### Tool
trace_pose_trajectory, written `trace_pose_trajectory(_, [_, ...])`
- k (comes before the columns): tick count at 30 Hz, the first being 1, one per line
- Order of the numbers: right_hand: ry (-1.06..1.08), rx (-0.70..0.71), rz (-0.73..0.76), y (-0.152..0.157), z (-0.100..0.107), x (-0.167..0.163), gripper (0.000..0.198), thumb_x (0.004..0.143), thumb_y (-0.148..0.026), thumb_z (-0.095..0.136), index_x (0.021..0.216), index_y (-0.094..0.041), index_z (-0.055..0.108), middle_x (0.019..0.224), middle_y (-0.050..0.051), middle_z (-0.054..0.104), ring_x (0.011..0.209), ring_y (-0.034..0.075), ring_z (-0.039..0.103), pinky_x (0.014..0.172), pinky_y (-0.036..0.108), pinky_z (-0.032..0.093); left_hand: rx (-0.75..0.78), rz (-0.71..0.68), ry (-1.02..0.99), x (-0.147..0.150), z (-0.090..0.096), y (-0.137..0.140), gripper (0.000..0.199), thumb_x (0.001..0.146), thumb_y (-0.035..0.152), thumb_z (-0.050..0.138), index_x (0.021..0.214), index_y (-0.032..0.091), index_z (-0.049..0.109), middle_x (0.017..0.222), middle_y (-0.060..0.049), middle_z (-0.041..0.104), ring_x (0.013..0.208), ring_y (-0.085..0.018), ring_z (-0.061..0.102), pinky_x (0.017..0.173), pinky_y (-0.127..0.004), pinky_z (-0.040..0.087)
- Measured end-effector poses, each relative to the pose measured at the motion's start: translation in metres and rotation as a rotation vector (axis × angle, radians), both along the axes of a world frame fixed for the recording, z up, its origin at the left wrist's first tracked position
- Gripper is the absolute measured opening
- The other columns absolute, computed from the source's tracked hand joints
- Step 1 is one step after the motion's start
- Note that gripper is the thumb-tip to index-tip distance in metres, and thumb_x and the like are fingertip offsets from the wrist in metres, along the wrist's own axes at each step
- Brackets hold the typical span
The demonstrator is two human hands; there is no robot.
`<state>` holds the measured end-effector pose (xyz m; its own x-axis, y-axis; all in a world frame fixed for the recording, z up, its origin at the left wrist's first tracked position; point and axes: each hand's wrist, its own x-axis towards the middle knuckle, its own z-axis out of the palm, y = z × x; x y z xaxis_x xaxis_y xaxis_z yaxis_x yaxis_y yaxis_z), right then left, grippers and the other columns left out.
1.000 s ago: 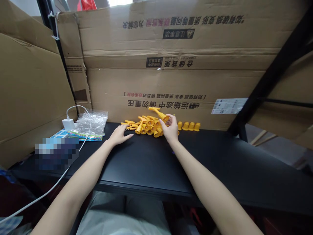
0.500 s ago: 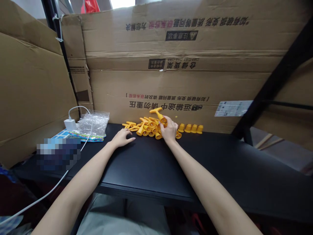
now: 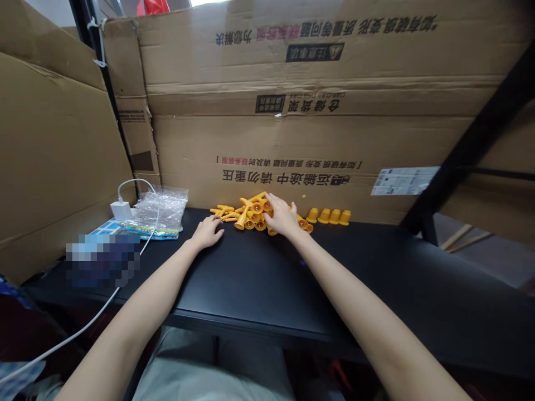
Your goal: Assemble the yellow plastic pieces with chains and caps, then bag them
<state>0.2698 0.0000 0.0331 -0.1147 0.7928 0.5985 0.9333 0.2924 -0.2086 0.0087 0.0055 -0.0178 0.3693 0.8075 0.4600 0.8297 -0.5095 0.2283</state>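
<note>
Yellow plastic pegs (image 3: 251, 214) sit heaped at the back edge of the black tabletop (image 3: 259, 278), against the cardboard wall (image 3: 292, 139); right hand (image 3: 281, 216) lies palm-down on the heap's right side, fingers spread and flat, not gripping anything, forearm stretched straight out from the front edge. Left hand (image 3: 208, 231) rests palm-down on the tabletop just left of the heap, fingers loosely extended, fingertips touching the nearest pegs. Four separate yellow caps (image 3: 329, 216) line up just right of the heap, and a bubble-wrap bag (image 3: 161, 209) and white charger (image 3: 121, 210) sit towards the back left corner.
</note>
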Motion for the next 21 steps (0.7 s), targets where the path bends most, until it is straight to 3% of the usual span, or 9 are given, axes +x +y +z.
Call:
trace_pose_trajectory(3, [0.049, 0.019, 0.024, 0.003, 0.008, 0.013, 0.062, 0.078, -0.028, 0.048, 0.139, -0.024, 0.04, 0.145, 0.009, 0.041, 0.129, 0.03, 0.039, 0.105, 0.063, 0.02, -0.082, 0.096, 0.028, 0.0, -0.005, 0.003, 0.038, 0.085, 0.031, 0.051, 0.121, 0.018, 0.054, 0.139, -0.017, 0.045, 0.128, -0.031, 0.044, 0.099, -0.051, 0.039])
trace_pose_trajectory(6, [0.177, 0.151, -0.038, 0.012, 0.009, 0.042, 0.057, 0.079, -0.028, 0.046, 0.135, -0.02, 0.044, 0.139, 0.011, 0.048, 0.125, 0.028, 0.044, 0.105, 0.053, 0.03, -0.159, 0.131, 0.063, 0.0, -0.003, 0.003, 0.042, 0.088, 0.034, 0.045, 0.127, 0.021, 0.048, 0.141, -0.017, 0.044, 0.129, -0.031, 0.042, 0.1, -0.055, 0.036])
trace_pose_trajectory(11, [0.544, 0.272, -0.411, 0.023, -0.02, 0.114, 0.05, 0.072, -0.02, 0.044, 0.12, -0.012, 0.054, 0.121, 0.017, 0.056, 0.108, 0.028, 0.053, 0.096, 0.047, 0.039, -0.215, 0.22, 0.179, 0.005, 0.012, -0.007, 0.04, 0.089, 0.035, 0.041, 0.124, 0.016, 0.051, 0.127, -0.015, 0.053, 0.12, -0.028, 0.049, 0.096, -0.044, 0.041])
trace_pose_trajectory(15, [0.635, 0.186, -0.531, 0.026, -0.053, 0.153, 0.039, 0.07, -0.019, 0.045, 0.105, -0.019, 0.06, 0.113, 0.012, 0.059, 0.101, 0.026, 0.056, 0.092, 0.048, 0.041, -0.192, 0.285, 0.215, 0.007, 0.021, -0.012, 0.033, 0.089, 0.031, 0.039, 0.11, 0.014, 0.059, 0.117, -0.015, 0.056, 0.113, -0.027, 0.051, 0.092, -0.04, 0.044])
trace_pose_trajectory(19, [0.59, 0.011, -0.406, 0.042, -0.064, 0.164, 0.03, 0.076, -0.027, 0.046, 0.094, -0.015, 0.066, 0.101, 0.014, 0.065, 0.092, 0.025, 0.06, 0.088, 0.04, 0.044, -0.169, 0.342, 0.201, 0.009, 0.022, -0.013, 0.027, 0.088, 0.022, 0.039, 0.101, 0.014, 0.061, 0.111, -0.014, 0.059, 0.108, -0.025, 0.054, 0.089, -0.036, 0.044])
trace_pose_trajectory(21, [0.53, -0.039, -0.36, 0.052, -0.065, 0.167, 0.035, 0.081, -0.034, 0.043, 0.088, -0.011, 0.069, 0.095, 0.017, 0.067, 0.093, 0.026, 0.061, 0.087, 0.038, 0.045, -0.169, 0.361, 0.195, 0.01, 0.023, -0.014, 0.026, 0.086, 0.02, 0.041, 0.1, 0.013, 0.062, 0.108, -0.014, 0.061, 0.105, -0.024, 0.057, 0.086, -0.033, 0.045])
